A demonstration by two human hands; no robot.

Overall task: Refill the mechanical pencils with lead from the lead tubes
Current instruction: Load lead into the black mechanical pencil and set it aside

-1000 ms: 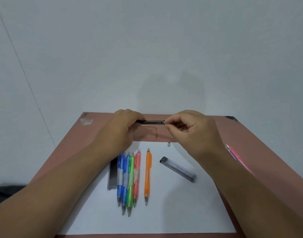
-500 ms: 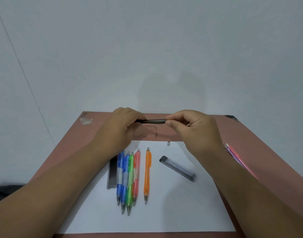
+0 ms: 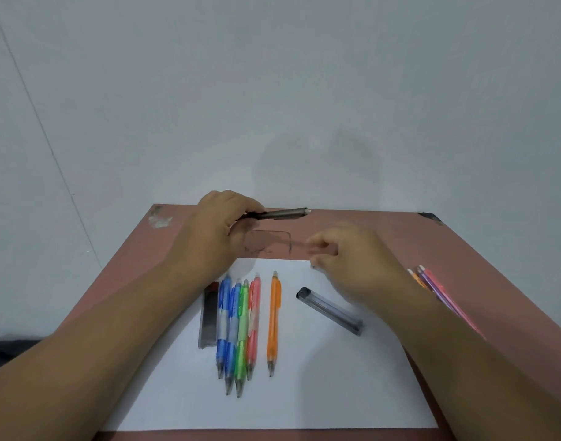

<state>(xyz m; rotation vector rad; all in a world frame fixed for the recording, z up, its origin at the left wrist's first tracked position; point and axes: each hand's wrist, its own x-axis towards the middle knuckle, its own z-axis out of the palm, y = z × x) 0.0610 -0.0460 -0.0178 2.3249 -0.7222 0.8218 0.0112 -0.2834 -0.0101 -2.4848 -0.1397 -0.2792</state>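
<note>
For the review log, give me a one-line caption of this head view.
Left hand holds a dark pencil above the table; right hand lowers toward white paper.

Both bare forearms reach fwd from the bottom corners. Left hand (image 3: 216, 232) is raised, knuckles up, fingers curled in a closed grip w/ thumb tucked under. Right hand (image 3: 352, 259) sits lower, blurred, fingers loosely bent, thumb and index apart, nothing visibly held.
</note>
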